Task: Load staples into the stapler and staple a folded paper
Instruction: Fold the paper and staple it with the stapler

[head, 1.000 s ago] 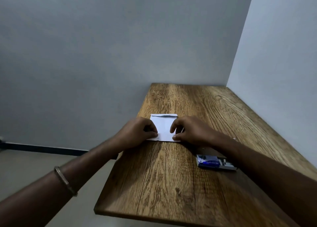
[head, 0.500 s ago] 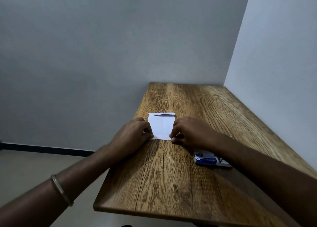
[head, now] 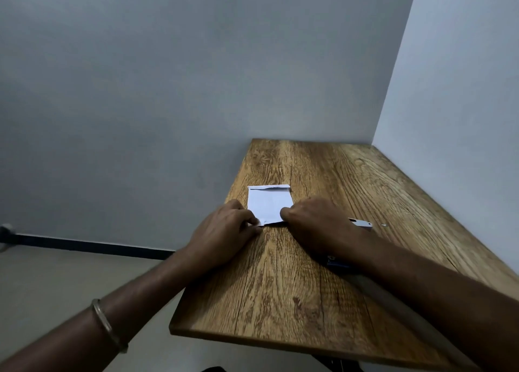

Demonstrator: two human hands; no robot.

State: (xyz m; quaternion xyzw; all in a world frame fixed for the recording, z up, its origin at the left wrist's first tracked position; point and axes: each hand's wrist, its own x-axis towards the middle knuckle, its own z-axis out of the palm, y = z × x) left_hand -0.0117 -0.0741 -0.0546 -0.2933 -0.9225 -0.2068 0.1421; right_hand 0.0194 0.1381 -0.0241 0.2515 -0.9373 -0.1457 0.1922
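A folded white paper (head: 269, 203) lies flat on the wooden table (head: 280, 301), a little left of its middle. My left hand (head: 227, 231) pinches the paper's near left corner with curled fingers. My right hand (head: 314, 225) grips the near right corner the same way. The paper's near edge is slightly raised between them. A slim silver-white tip (head: 361, 223) pokes out behind my right wrist; it may be the stapler. A small blue item (head: 337, 262) is mostly hidden under my right forearm, so I cannot tell what it is.
The table stands in a corner, with a grey wall (head: 168, 90) behind and a lighter wall (head: 463, 118) along its right side. Its left and near edges drop to the floor (head: 70, 273). A tiny speck (head: 383, 225) lies right of the silver tip.
Both hands have slid down to the paper's near corners. My right forearm now covers most of the blue item, which was in plain sight before.
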